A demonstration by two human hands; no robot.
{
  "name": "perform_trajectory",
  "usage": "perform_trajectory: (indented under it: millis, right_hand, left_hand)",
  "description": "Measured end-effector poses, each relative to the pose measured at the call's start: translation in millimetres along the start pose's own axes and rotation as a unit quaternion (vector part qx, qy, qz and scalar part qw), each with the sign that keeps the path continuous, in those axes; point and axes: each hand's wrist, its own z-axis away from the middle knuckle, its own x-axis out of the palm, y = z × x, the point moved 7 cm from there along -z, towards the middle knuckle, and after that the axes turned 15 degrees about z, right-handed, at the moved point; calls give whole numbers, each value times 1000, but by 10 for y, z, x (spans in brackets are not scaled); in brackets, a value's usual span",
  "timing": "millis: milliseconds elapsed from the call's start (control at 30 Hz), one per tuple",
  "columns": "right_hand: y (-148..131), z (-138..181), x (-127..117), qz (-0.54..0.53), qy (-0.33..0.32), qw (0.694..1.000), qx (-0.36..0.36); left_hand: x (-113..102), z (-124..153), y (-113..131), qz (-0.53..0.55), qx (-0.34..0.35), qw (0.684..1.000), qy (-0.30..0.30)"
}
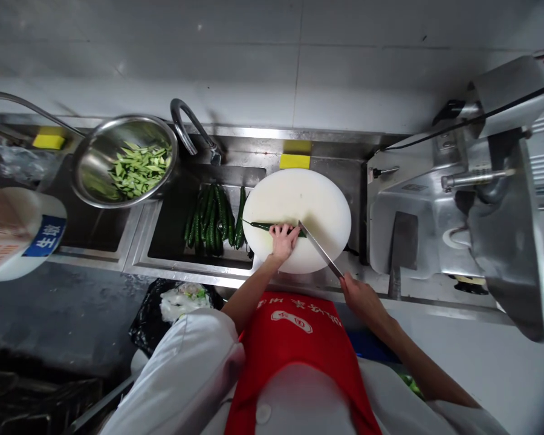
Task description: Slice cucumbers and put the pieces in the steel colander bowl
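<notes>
Cucumber [259, 225] lies crosswise on the white cutting board [301, 193], thin tip pointing left. Left hand [283, 240]: grip set over the cucumber's middle, holding it down with the fingers on top. Right hand [359, 294]: grip wrapped around the handle of the knife [321, 252]. The blade slants across the board, its far end just beside the left fingers.

Step in hand, as judged: slicing. Recommended practice:

1. Tuck the left fingertips behind the knuckles and guide the flat of the blade against them. Fingers this near the edge are the main hazard.
2. Press firmly; a round body is likely to roll under the stroke.
3. Keep the blade angle constant for even pieces. Shift the left hand back slightly between cuts.
4. Confirm that the board is seated before applying force.

Limits of view: The right hand covers the knife handle, and the left hand covers the cucumber's middle. The left thumb's position, the cut face and the exact contact of edge and cucumber cannot be made out. Support beneath the board is hidden. The cucumbers [213, 220] in the sink [172, 223] overlap, preventing a reliable count. The labelled container [9, 241] is cut off at the left.
</notes>
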Motion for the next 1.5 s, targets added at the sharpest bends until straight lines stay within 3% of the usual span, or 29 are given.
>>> perform_trajectory:
  millis: [233, 400, 500, 767, 1000, 1167, 1267, 1500]
  right_hand:
    - [-130, -348, 98, -8, -1, 1000, 0]
    - [49, -132, 154, 0, -63, 998, 11]
    - [120, 23, 39, 15, -68, 997, 32]
    - [-304, -79, -265, 28, -10, 999, -28]
    - [-347, -260, -126, 38, -53, 997, -30]
    - [-377, -444, 9, 47, -75, 996, -9]
    - [-399, -413, -44, 38, -53, 998, -19]
    - [-642, -208, -247, 50, -35, 997, -41]
  left_hand:
    - [-55, -1, 2, 18, 25, 999, 21]
    - [-209, 35, -57, 27, 66, 994, 83]
    - [-246, 72, -108, 13, 62, 991, 117]
    - [-198, 91, -180, 46, 72, 989, 122]
    - [-169, 98, -183, 46, 78, 988, 129]
    - [-392, 105, -402, 43, 62, 990, 120]
    - [-511, 98, -565, 15, 60, 992, 108]
    - [-458, 76, -624, -13, 61, 995, 80]
